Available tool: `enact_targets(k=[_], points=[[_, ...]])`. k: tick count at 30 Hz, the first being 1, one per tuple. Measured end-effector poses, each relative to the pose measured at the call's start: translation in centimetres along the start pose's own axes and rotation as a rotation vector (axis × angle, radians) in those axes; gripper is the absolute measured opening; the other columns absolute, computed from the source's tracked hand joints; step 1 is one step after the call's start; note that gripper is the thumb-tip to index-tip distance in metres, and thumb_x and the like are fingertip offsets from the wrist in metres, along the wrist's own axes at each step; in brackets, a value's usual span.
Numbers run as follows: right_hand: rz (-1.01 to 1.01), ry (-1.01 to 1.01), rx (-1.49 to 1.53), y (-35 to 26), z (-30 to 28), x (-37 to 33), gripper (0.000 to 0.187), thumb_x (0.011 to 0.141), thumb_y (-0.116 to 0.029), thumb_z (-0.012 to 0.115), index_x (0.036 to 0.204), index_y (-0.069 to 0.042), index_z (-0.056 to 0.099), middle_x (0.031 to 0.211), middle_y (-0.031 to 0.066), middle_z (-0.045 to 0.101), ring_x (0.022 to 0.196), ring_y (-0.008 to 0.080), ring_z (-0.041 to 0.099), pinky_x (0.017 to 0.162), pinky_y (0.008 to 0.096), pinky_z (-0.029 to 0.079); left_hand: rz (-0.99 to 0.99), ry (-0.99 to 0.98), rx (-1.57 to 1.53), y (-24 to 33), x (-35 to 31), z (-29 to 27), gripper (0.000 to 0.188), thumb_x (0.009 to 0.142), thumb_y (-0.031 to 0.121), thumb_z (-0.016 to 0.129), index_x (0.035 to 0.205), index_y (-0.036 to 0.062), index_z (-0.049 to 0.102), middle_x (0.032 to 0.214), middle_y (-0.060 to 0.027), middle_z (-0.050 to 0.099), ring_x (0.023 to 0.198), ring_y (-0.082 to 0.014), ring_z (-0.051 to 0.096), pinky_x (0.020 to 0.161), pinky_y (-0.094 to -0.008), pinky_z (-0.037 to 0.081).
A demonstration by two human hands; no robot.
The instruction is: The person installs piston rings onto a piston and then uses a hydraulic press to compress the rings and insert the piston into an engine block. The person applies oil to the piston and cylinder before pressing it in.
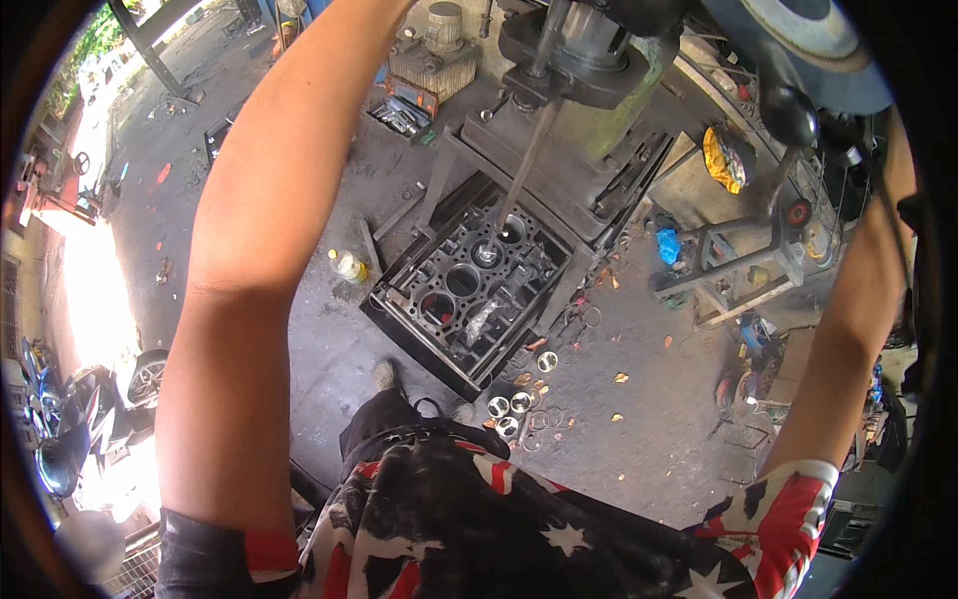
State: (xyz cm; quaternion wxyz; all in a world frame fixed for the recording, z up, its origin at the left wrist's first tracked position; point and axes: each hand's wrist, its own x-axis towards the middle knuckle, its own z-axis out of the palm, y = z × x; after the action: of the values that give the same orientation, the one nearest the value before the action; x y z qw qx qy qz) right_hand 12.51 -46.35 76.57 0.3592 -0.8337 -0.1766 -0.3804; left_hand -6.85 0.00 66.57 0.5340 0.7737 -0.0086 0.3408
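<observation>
My left arm [249, 250] reaches up past the top edge, so its hand is out of view. Along the right side, my right arm [848, 329] is raised too, and its hand is lost beyond the rim. Between the arms stands a big grey machine with a dark round head [579, 65]. A thin rod [529, 160] slants from that head down to a grey engine block [489, 282]. The block lies in a dark metal frame [414, 342], its row of round cylinder bores facing up. One bore shows a reddish inside.
A bottle of yellow liquid [347, 266] stands left of the block. Metal rings [508, 427] lie on the floor near my feet. A toolbox [411, 97] sits farther back. At right are a metal stand [728, 265], a blue bag [668, 246] and a yellow-edged bundle [720, 160]. Motorcycles [95, 399] stand far left.
</observation>
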Motion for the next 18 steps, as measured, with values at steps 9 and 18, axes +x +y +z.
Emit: enact_targets(k=[9, 18], points=[[0.652, -0.334, 0.712, 11.5, 8.6, -7.6, 0.046, 0.108, -0.048, 0.043, 0.095, -0.006, 0.058, 0.078, 0.0068, 0.058, 0.064, 0.0198, 0.056, 0.052, 0.0302, 0.044, 0.004, -0.006, -0.135, -0.9, 0.6, 0.2, 0.016, 0.092, 0.023, 0.064, 0.096, 0.0114, 0.074, 0.068, -0.0003, 0.065, 0.048, -0.0111, 0.054, 0.04, -0.0278, 0.035], [0.782, -0.105, 0.958, -1.6, 0.3, -29.4, 0.049, 0.11, -0.044, 0.043, 0.096, -0.001, 0.062, 0.065, 0.0035, 0.051, 0.05, 0.0115, 0.043, 0.042, 0.0281, 0.029, -0.013, -0.007, -0.094, 0.7, -0.7, 0.8, 0.019, 0.093, 0.03, 0.066, 0.102, 0.0143, 0.072, 0.071, 0.0006, 0.066, 0.05, -0.0086, 0.053, 0.04, -0.0271, 0.034]])
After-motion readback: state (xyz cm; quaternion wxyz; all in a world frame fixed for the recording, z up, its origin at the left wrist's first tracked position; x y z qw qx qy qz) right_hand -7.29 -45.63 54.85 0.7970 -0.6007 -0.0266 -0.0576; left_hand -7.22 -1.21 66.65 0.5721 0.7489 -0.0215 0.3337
